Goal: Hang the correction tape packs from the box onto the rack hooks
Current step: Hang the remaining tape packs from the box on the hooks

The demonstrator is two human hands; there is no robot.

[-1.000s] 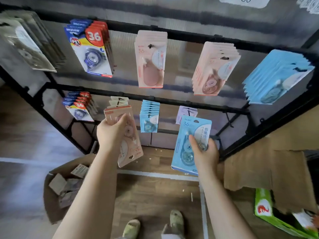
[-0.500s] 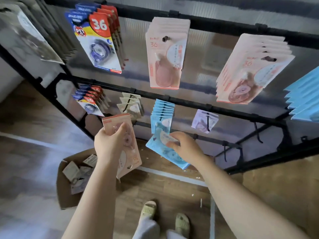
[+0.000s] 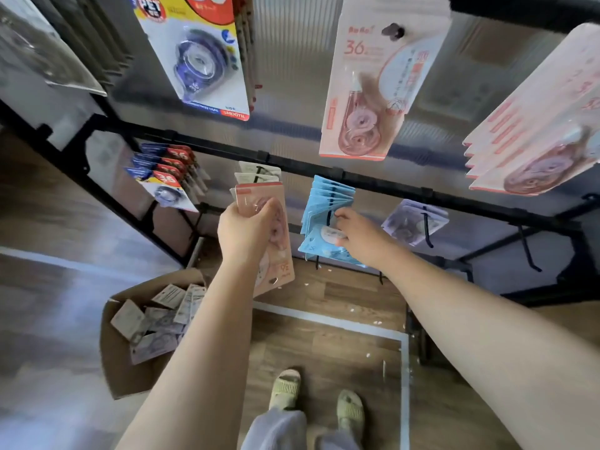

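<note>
Hands at the rack, blue pack going on a hook

Right hand [image 3: 355, 233] reaches to the middle rail of the black rack [image 3: 383, 186], fingers [image 3: 341, 216] curled, pinching a blue pack [image 3: 319, 246] at the front of the row of blue packs [image 3: 328, 198] hanging there. Pack sits tilted, touching that row; cannot tell if its hole is over the hook [image 3: 328, 219].

Left hand [image 3: 246, 232] is raised just left of it, fingers clamped round a small stack of pink packs [image 3: 276, 241], held upside down, print inverted.

Cardboard box [image 3: 120, 358] stands open on the wood floor [image 3: 324, 345], lower left, with more packs lying loose inside [image 3: 156, 323].

Hanging elsewhere: blue and red packs [image 3: 198, 56] top left and a smaller set [image 3: 165, 180] on the middle rail; pink packs [image 3: 373, 86] top centre, more pink [image 3: 532, 131] top right; pale packs [image 3: 258, 172] behind the left hand; a purple pack [image 3: 412, 224] right of the blue row.

Feet in green slippers [image 3: 285, 388] show at the bottom, beside a white floor line [image 3: 404, 378].
</note>
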